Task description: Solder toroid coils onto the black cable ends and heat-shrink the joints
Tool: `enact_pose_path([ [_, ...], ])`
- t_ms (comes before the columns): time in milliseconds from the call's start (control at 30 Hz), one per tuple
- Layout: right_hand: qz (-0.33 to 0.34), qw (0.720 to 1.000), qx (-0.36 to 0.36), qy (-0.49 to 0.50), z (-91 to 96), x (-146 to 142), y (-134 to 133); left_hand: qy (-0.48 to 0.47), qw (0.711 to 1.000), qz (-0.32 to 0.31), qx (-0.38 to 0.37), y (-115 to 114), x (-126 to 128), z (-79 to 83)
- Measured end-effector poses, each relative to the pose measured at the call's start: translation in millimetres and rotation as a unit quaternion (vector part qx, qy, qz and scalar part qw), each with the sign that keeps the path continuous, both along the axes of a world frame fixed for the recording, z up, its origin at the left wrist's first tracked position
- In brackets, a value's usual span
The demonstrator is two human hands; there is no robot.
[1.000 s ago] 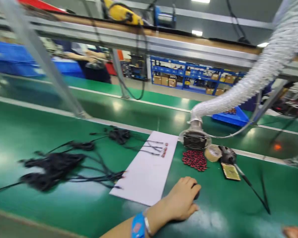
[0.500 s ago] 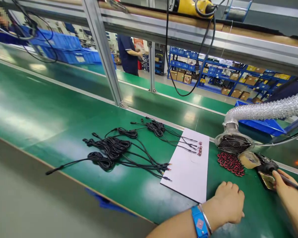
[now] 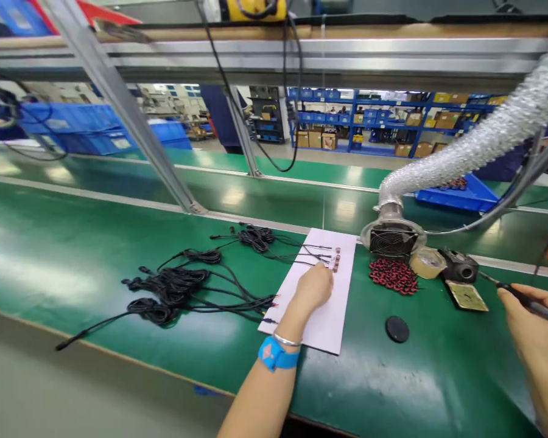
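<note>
My left hand (image 3: 314, 286) is over the white board (image 3: 319, 331), its fingers curled down by the black cable ends; its fingertips are hidden. Small copper-coloured coils (image 3: 337, 260) sit in a row just beyond it. Bundles of black cable (image 3: 178, 286) lie to the left, several ends resting on the board. On the right, my right hand (image 3: 532, 337) grips a soldering iron (image 3: 523, 297), its tip pointing left beside the iron stand (image 3: 459, 266). A yellowish sponge tray (image 3: 468, 296) is in front of the stand.
A fume extractor (image 3: 393, 237) with a silver hose (image 3: 466, 158) stands behind a pile of red and black small parts (image 3: 393, 277). A tape roll (image 3: 428, 263) and a black disc (image 3: 397, 329) lie nearby. An aluminium post (image 3: 132, 115) rises at the back.
My left hand has moved left onto the board, by the cable ends. My right hand has drawn the soldering iron back from the stand. The black disc has come into sight.
</note>
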State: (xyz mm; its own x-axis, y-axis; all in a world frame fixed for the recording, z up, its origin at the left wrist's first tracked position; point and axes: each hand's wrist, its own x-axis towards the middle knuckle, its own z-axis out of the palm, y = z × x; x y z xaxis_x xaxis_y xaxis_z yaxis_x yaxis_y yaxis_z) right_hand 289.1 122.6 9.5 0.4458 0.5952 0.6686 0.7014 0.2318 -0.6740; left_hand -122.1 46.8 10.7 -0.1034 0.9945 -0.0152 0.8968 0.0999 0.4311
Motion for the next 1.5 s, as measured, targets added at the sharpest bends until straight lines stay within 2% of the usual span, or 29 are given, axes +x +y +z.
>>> enact_pose_path([
  [67,-0.025,1.000,0.014,0.008,-1.4,-13.8,-12.4,-0.014,1.000,0.003,0.007,1.0,8.7,-1.1],
  [100,-0.011,1.000,0.011,0.014,-4.1,-23.4,-18.2,-0.024,1.000,0.002,0.009,1.0,15.3,-1.4],
  [233,0.166,0.985,-0.046,0.016,-24.7,-66.1,-34.2,-0.074,0.997,-0.017,0.002,1.8,46.6,-7.1],
  [333,0.233,0.970,-0.064,-0.015,-43.4,-87.1,-38.2,-0.097,0.995,-0.022,-0.004,7.2,65.0,-13.1],
  [500,0.226,0.963,-0.103,-0.107,-58.2,-98.7,-35.7,-0.112,0.991,-0.065,-0.039,13.5,82.6,-12.5],
  [667,0.206,0.952,-0.143,-0.178,-59.3,-109.8,-28.2,-0.113,0.984,-0.124,-0.067,0.0,96.0,-8.9],
  [833,0.185,0.945,-0.161,-0.218,-61.4,-118.4,-21.5,-0.099,0.981,-0.150,-0.069,-9.3,94.0,-11.3],
  [1100,0.174,0.942,-0.165,-0.235,-59.1,-118.1,-24.5,-0.125,0.979,-0.142,-0.081,-10.3,85.9,-15.3],
  [1300,0.191,0.940,-0.160,-0.231,-57.8,-118.0,-25.5,-0.160,0.982,-0.032,-0.094,15.0,78.6,-8.6],
  [1500,0.218,0.938,-0.155,-0.220,-57.6,-120.6,-25.4,-0.156,0.980,-0.045,-0.115,29.0,78.7,-7.1],
])
